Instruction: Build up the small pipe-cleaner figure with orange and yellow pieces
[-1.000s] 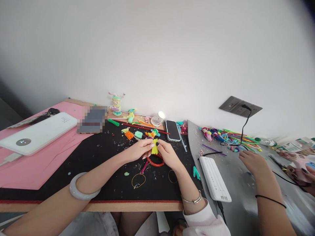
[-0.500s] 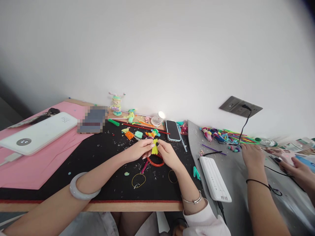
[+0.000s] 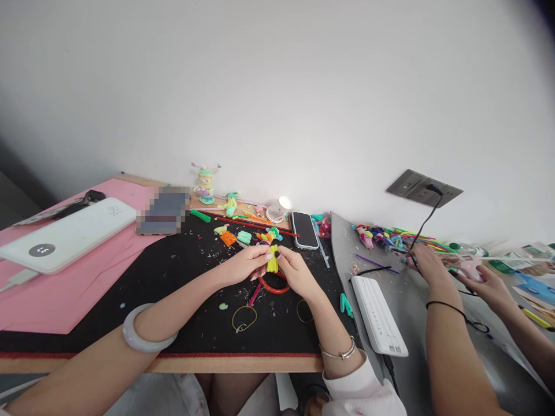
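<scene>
Between my two hands is a small bundle of folded yellow pipe cleaner (image 3: 273,260). My left hand (image 3: 249,264) pinches it from the left, and my right hand (image 3: 295,267) grips it from the right with thumb and fingers. Just below my fingers lies a red ring-shaped handle (image 3: 275,289), partly covered by my hands. A magenta pipe cleaner piece (image 3: 255,293) slants beside it. Behind my hands are an orange folded piece (image 3: 228,238), a mint folded piece (image 3: 244,237) and a small colourful pipe cleaner doll (image 3: 271,233).
A phone (image 3: 304,230) and a paper cup (image 3: 278,209) stand near the wall. Rubber bands (image 3: 244,319) and fluff lie on the black mat (image 3: 173,289). White power banks (image 3: 379,315) flank the workspace. At right, a co-worker's hands (image 3: 427,263) are beside a cable and pipe cleaners.
My hands and the yellow bundle stay almost still. On the right, the co-worker's hands have shifted left, and the right one now holds a pale pink object.
</scene>
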A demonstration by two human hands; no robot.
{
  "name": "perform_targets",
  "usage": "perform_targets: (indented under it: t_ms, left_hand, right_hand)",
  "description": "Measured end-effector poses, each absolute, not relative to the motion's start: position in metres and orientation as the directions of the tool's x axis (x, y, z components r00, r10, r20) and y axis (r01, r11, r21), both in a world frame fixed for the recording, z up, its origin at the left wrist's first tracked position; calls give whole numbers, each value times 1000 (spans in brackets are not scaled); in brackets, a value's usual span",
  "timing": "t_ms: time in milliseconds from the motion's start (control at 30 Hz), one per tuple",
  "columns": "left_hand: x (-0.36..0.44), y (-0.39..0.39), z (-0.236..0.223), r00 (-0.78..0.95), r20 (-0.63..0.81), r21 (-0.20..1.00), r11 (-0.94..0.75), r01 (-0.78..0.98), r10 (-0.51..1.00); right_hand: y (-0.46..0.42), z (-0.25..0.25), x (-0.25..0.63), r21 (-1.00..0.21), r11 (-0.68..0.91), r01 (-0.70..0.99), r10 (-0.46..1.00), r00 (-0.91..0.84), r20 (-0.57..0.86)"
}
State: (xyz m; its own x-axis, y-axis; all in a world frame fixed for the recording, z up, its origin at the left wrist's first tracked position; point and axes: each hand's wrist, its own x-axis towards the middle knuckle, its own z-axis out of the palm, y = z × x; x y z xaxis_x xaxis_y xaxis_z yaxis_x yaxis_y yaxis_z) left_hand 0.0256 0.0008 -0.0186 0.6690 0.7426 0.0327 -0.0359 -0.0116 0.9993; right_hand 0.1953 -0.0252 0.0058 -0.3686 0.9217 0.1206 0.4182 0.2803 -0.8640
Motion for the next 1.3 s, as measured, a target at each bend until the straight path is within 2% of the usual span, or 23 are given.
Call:
perform_targets:
  t_ms: [300, 667, 867, 1000, 1167, 1300]
  left_hand:
    - [26, 0, -17, 654, 29, 999, -4, -40, 756]
    - [26, -1, -13, 624, 24, 999, -38, 10, 781]
    - [24, -8, -3, 589, 104, 962, -231, 144, 801]
    - [23, -10, 4, 541, 171, 926, -322, 197, 823]
    - [23, -5, -2, 453, 154, 959, -244, 146, 878]
    - [25, 1, -8, 329, 70, 997, -57, -50, 942]
  right_hand:
    - [-26, 6, 196, -868, 280, 410, 923, -364, 126]
    - [-22, 2, 199, -898, 242, 366, 955, -251, 155]
    - [-21, 4, 198, -887, 255, 385, 964, -178, 200]
    - [-18, 2, 199, -887, 271, 374, 962, -67, 265]
    - [-16, -1, 204, -919, 264, 291, 942, 125, 310]
    - [-17, 2, 204, -920, 278, 276, 928, 169, 331]
